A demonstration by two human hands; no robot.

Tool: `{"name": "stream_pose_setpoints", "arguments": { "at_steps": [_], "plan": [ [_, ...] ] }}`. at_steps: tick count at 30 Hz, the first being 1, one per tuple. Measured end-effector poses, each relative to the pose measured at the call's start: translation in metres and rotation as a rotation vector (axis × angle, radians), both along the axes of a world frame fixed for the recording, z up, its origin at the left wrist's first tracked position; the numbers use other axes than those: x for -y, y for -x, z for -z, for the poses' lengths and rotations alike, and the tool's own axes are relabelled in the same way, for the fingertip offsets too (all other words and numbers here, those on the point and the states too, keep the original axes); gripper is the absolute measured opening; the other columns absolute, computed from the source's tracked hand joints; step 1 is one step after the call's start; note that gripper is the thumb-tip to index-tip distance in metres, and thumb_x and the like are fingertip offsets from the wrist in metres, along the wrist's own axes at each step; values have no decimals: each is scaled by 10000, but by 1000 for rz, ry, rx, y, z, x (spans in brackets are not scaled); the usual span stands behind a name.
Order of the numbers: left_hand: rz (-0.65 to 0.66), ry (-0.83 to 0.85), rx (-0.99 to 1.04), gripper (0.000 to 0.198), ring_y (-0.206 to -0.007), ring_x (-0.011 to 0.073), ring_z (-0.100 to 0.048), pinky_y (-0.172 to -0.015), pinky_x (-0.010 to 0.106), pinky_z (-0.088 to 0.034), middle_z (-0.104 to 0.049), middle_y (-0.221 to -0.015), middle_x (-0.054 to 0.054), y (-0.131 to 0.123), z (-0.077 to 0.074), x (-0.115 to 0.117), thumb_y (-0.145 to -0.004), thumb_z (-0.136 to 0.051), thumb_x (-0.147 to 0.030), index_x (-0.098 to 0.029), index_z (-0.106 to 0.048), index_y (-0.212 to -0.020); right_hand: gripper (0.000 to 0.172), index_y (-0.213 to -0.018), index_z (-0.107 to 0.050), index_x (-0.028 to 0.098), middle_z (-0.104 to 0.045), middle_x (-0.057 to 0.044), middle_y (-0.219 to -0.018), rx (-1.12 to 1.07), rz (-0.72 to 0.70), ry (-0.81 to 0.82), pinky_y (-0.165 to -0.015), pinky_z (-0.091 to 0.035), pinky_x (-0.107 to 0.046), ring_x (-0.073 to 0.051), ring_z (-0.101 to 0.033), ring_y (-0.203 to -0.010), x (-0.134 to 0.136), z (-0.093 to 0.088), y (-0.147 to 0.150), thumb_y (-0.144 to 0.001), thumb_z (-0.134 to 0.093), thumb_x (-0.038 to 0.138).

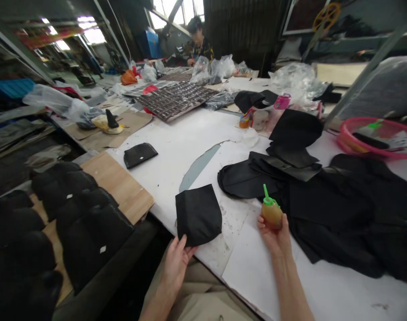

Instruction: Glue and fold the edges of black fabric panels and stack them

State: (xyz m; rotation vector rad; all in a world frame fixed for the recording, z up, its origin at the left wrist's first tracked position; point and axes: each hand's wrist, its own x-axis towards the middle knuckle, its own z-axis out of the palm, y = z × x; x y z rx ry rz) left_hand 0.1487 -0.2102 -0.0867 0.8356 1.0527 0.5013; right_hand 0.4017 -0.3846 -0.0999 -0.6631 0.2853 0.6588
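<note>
A black fabric piece (198, 215) with a rounded lower edge lies on the white table (177, 147) in front of me. My left hand (177, 262) pinches its bottom edge, fingers closed on the cloth. My right hand (277, 234) is wrapped round a small yellowish squeeze bottle (271, 211) with a green nozzle, held upright just right of the piece. A heap of black fabric pieces (340, 209) spreads across the table to the right of that hand.
Stacked black pieces (76, 214) cover a wooden board (123, 185) at left. A black pouch (140, 154) lies further back. A pink basin (377, 136) sits far right. Another person (198, 42) sits at the table's far end among plastic bags.
</note>
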Motion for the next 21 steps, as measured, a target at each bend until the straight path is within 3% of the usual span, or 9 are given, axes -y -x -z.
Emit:
{"name": "stream_pose_setpoints", "arguments": {
  "at_steps": [3, 5, 8, 9, 11, 14, 17, 21],
  "plan": [
    [262, -94, -216, 384, -715, 246, -719, -661, 399, -602, -714, -869, 108, 35, 10, 17, -842, -623, -512, -186, -580, -1040, 653, -1048, -673, 246, -693, -40, -929, 21, -20, -5, -464, -491, -235, -150, -592, -625, -1, 1, -1, -493, -932, 471],
    [345, -369, -457, 418, -643, 249, -691, -604, 400, -583, -665, -731, 62, 50, 9, 17, -817, -643, -544, -175, -568, -998, 673, -1068, -664, 248, -687, -44, -939, 28, -26, -6, -464, -491, -233, -148, -587, -629, -1, 2, -1, -494, -932, 476],
    [295, -1007, -689, 467, -924, 301, -674, -814, 486, -562, -664, -940, 111, 55, -2, 8, -791, -708, -502, -168, -570, -1087, 698, -1101, -649, 263, -679, -45, -942, 50, -27, -9, -460, -486, -227, -145, -578, -626, -1, 3, -1, -500, -928, 484],
    [319, -1188, -689, 500, -1057, 318, -632, -910, 514, -525, -648, -1068, 140, 51, -6, 4, -791, -722, -481, -169, -567, -1150, 707, -1106, -646, 263, -676, -46, -932, 56, -29, -9, -459, -484, -225, -146, -577, -628, -1, 3, -1, -498, -928, 488],
    [488, -1426, -607, 519, -1210, 320, -544, -1020, 526, -455, -592, -1243, 149, 39, -14, -1, -803, -735, -416, -194, -562, -1239, 711, -1098, -643, 253, -667, -47, -898, 60, -35, -5, -459, -482, -223, -150, -577, -633, -1, 3, -1, -493, -928, 496],
    [726, -1519, -497, 319, -1132, 283, -573, -979, 489, -476, -631, -1165, 92, 17, -16, -6, -828, -722, -292, -233, -647, -1133, 690, -1069, -641, 250, -659, -45, -875, 66, -35, -3, -456, -478, -224, -150, -569, -632, -1, 3, -1, -492, -926, 501],
    [781, -1500, -447, 77, -971, 248, -609, -915, 459, -492, -657, -971, 66, 4, -10, -8, -867, -667, -241, -226, -687, -940, 655, -1068, -633, 251, -656, -45, -887, 82, -39, -5, -453, -472, -225, -148, -565, -636, -1, 3, -1, -532, -903, 512],
    [902, -1406, -356, 178, -940, 250, -612, -885, 424, -488, -647, -901, 83, 3, -5, -8, -929, -512, -170, -229, -671, -876, 611, -1073, -622, 251, -653, -42, -912, 88, -47, 11, -455, -466, -228, -148, -568, -651, -1, 4, -1, -587, -867, 529]
  ]
}}
